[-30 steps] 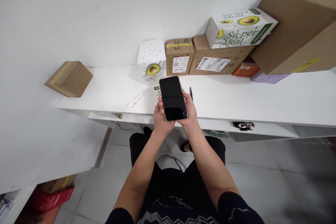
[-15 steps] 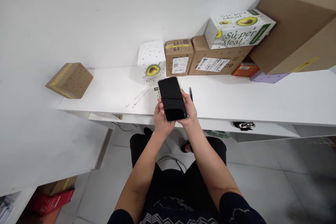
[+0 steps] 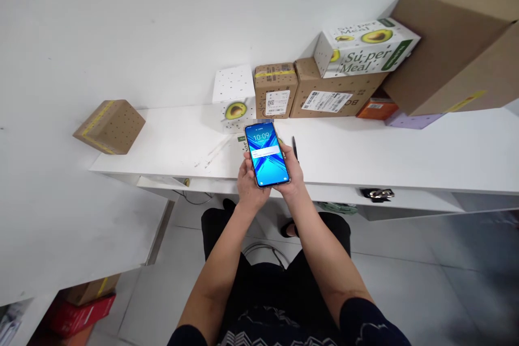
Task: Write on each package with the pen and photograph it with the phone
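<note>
A smartphone (image 3: pixel 265 165) with a lit blue lock screen reading 10:09 is held over the front edge of the white desk (image 3: pixel 365 154). My left hand (image 3: pixel 249 189) grips its lower left side, fingers curled round the edge. On the opposite side my right hand (image 3: pixel 292 175) is wrapped round the lower right edge. Partly covered by the phone and hands, a printed item (image 3: pixel 242 143) with a green label lies on the desk. Just right of the phone rests a dark pen (image 3: pixel 294 146), its lower end near my right fingers.
Along the wall stand a white avocado box (image 3: pixel 234 92), a small brown carton (image 3: pixel 275 89) and a wider brown carton (image 3: pixel 336 92) topped by a Su-per Meal box (image 3: pixel 367 48). A large cardboard box (image 3: pixel 458 38) is at right. Another carton (image 3: pixel 111 127) sits at the left end.
The phone's screen has gone from black to a lit blue lock screen. Both hands keep the same hold, and the view has shifted very slightly.
</note>
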The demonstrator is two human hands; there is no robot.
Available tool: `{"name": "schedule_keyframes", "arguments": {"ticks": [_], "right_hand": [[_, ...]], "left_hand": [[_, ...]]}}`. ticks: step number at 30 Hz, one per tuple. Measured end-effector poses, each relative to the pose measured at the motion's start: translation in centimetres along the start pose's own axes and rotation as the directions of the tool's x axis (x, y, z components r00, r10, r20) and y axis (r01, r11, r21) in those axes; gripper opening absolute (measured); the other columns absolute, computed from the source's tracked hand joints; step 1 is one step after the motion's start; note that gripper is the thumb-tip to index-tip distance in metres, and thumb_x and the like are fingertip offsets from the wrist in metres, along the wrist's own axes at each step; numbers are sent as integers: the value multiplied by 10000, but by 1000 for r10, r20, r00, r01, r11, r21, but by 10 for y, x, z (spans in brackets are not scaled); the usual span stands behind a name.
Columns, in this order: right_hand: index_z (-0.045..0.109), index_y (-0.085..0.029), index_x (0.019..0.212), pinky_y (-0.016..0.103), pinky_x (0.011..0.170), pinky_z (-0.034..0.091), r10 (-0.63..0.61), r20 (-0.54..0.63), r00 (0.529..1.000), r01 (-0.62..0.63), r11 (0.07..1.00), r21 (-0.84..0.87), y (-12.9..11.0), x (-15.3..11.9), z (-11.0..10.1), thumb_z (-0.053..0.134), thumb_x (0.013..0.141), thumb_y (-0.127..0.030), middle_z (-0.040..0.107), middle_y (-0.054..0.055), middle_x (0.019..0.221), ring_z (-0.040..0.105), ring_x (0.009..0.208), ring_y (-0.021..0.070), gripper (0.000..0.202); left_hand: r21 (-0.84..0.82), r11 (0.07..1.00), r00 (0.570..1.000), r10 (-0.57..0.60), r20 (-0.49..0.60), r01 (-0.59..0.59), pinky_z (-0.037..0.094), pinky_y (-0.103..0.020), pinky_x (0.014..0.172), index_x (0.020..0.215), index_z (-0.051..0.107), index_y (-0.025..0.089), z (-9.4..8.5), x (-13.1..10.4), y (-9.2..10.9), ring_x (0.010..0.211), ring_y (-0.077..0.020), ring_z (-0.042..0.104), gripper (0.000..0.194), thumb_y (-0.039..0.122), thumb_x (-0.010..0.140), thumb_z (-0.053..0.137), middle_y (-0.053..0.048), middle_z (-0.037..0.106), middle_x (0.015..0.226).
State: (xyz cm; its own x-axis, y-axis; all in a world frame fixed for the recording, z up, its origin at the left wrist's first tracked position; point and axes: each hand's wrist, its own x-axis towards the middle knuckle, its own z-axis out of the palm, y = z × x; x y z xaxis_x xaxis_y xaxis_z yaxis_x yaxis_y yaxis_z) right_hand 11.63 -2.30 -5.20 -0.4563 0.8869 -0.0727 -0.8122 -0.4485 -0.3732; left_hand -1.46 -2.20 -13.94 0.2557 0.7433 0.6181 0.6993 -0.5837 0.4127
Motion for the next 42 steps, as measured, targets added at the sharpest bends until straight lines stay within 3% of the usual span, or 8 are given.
{"name": "schedule_keyframes", "arguments": {"ticks": [14,18,22,24,26,30,34,42], "right_hand": [[605,-175,1273,532,833,602,-220,-159,963,195,968,-156,-30,-35,-6,435,886,-545,763,119,1067,728,973,313,561],[611,-169,1241,464,705,624,-473,-404,783,275,846,-457,-63,-64,-33,423,888,-564,754,124,984,733,851,287,562],[556,-212,1349,413,723,594,-727,-514,456,-95,535,-840,-88,-85,-68,451,892,-532,707,101,998,697,826,253,568],[535,-221,1406,456,836,548,-826,-409,387,-402,248,-881,-92,-91,-83,498,879,-488,682,122,1041,664,942,291,592],[528,-191,1431,513,906,486,-876,-282,391,-631,-32,-775,-91,-94,-94,515,876,-453,647,182,1120,608,1057,351,613],[508,-155,1441,559,886,430,-878,-141,458,-790,-329,-518,-83,-90,-103,467,919,-449,556,280,1248,548,1096,419,600],[510,-132,1429,543,892,411,-848,-157,506,-808,-402,-431,-80,-81,-106,430,942,-456,562,293,1225,530,1119,437,590],[551,-181,1380,590,953,388,-863,-134,487,-786,-366,-498,-78,-83,-115,480,934,-522,483,264,1404,440,1239,425,566]], "left_hand": [[53,992,993,115,36,-116,420,-524,1158,1285,635,198,-16,12,14,1297,-279,559,368,338,987,468,-115,680,1283],[8,998,997,70,37,-70,419,-521,1157,1221,681,203,-22,15,21,1307,-279,540,347,366,1011,459,-104,691,1263],[-197,973,991,-127,-32,119,437,-470,1137,1262,637,217,-25,10,19,1335,-240,516,378,397,1035,394,-113,648,1305],[-348,885,922,-368,-118,309,484,-430,1065,1236,615,210,-27,3,16,1274,-237,551,382,468,998,464,-134,622,1285],[-516,693,766,-635,-104,504,531,-389,944,1147,597,207,-29,-6,13,1134,-228,608,405,537,912,579,-122,623,1179],[-691,160,467,-838,282,705,530,-299,724,976,539,215,-37,-20,13,865,-170,633,464,607,784,697,-39,588,968],[-703,-117,425,-724,544,701,548,-316,752,991,506,219,-43,-19,24,758,-155,666,578,677,725,737,-13,600,900],[-733,-221,383,-737,558,643,577,-399,857,1021,460,239,-36,2,31,778,-187,717,566,489,689,844,-23,670,934]]}}
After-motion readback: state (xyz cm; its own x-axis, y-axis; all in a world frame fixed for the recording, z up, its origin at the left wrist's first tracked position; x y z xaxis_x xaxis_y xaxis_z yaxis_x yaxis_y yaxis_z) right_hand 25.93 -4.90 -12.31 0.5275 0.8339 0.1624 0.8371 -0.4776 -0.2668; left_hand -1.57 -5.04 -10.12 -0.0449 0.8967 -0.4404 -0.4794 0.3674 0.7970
